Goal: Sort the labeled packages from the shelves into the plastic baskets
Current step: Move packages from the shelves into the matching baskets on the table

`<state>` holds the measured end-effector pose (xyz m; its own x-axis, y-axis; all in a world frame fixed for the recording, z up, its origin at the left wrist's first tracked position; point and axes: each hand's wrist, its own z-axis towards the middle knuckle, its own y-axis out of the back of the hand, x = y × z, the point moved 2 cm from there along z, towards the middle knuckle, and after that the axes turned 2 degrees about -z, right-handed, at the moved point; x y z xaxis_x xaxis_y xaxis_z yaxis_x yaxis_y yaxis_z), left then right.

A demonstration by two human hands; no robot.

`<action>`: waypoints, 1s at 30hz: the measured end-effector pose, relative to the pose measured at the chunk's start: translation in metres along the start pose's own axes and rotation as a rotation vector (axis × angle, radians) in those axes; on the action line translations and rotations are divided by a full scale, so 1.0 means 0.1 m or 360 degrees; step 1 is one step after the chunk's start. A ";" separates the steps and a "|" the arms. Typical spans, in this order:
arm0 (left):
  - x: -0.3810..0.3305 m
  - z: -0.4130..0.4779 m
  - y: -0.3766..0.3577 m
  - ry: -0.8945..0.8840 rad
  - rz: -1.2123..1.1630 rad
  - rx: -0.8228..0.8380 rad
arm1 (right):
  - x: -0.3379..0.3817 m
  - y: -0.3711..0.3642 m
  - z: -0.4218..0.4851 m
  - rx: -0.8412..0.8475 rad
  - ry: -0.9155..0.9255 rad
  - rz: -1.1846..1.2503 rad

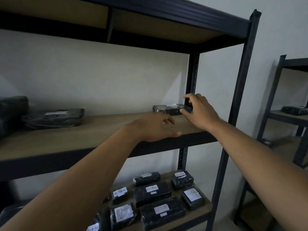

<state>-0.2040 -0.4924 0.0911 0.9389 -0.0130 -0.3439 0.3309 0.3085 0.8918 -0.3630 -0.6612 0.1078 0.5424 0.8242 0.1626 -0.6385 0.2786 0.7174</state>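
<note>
A dark metal shelving unit (240, 97) is being worked through against a pale wall. Its middle shelf (83, 139) is being leaned on by the left hand (153, 127), which is being rested flat near the front edge, fingers relaxed and holding nothing. Black labelled packages (152, 194) are being kept on the shelf below, and larger wrapped bundles (53, 118) at the far left of the middle shelf. The small black package (166, 108) is being approached at the far right, close to the rear post. Its long axis is being presented left to right along the back wall. Its right end is being bracketed by the right hand (200, 112), the nearer of the two. The forefinger (189, 98) is being held above it and the thumb at its near face, spread in a C and apparently not yet closed. The package is lying just left of those fingers.
</note>
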 end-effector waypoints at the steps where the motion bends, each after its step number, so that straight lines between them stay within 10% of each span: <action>1: -0.01 0.02 -0.02 -0.0013 -0.0025 0.0025 | -0.06 -0.02 0.08 0.0049 0.0009 0.0002; 14: -0.08 0.05 -0.18 0.0265 -0.0092 -0.0087 | -0.97 -0.76 0.95 0.0825 -0.0169 -0.0094; 30: -0.19 0.02 -0.15 0.0478 -0.0078 -0.0095 | -1.01 -0.90 0.99 0.0538 -0.0218 0.0460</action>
<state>-0.2266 -0.4983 0.0852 0.8491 0.2498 -0.4654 0.3604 0.3700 0.8563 -0.3061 -0.8181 0.0935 0.4498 0.7655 0.4601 -0.5727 -0.1480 0.8063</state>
